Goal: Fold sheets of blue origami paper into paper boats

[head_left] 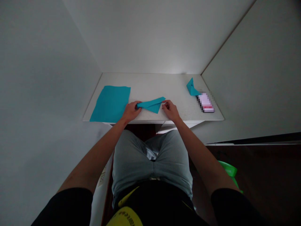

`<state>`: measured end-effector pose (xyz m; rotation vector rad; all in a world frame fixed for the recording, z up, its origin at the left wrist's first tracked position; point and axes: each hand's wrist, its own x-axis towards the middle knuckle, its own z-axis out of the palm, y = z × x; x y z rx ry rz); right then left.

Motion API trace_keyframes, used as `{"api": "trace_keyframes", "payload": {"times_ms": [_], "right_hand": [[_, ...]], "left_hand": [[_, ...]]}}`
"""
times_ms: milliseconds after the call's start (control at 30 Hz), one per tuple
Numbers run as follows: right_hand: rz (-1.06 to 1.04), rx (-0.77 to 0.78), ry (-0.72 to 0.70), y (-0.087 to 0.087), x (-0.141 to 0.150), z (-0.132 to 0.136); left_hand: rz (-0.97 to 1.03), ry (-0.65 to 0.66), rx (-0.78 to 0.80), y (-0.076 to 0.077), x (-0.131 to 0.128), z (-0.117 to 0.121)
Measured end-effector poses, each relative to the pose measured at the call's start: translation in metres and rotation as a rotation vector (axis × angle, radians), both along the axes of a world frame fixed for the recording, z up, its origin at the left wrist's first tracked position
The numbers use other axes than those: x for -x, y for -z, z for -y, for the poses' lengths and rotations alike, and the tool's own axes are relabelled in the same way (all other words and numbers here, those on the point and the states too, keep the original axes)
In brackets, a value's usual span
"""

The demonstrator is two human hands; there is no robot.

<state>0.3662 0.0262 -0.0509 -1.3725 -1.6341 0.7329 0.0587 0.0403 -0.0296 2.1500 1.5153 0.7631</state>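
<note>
A folded piece of blue paper (152,105) lies in front of me near the table's front edge, long and narrow with a triangular flap pointing toward me. My left hand (132,111) grips its left end, fingers closed around the tip. At the opposite end, my right hand (172,111) has curled fingers, with thumb and forefinger at the paper's right corner. Flat blue paper (110,104) rests to the left, beside my left hand; whether it is one sheet or a stack I cannot tell.
On the right of the white table (162,84) stands another folded blue paper shape (192,89), touching a phone (206,103) with a blurred screen. Walls enclose the table at the back and both sides. Something green (228,169) is on the dark floor at right.
</note>
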Motion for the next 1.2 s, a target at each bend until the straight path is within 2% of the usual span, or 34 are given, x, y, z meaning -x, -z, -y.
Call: {"api": "trace_keyframes", "payload": {"times_ms": [200,433,667,833,1033,1200], "right_hand": [[0.033,-0.005,-0.010,-0.003,0.003,0.002],[0.034,-0.052,-0.010,0.002,0.001,-0.001],[0.234,-0.128,-0.088,-0.003,0.003,0.003],[0.332,-0.125,-0.093,-0.008,0.008,0.007],[0.348,-0.131,-0.115,-0.013,0.008,0.008],[0.384,-0.137,-0.108,-0.014,0.009,0.010]], "left_hand": [[-0.004,0.028,-0.005,0.002,0.001,-0.002],[-0.024,0.033,-0.011,0.003,0.001,-0.004],[0.092,0.044,0.010,0.000,0.002,-0.001],[0.058,0.049,-0.005,-0.001,0.001,0.000],[0.141,-0.060,0.018,0.002,0.001,0.000],[0.226,-0.213,-0.070,0.009,0.001,-0.001]]}}
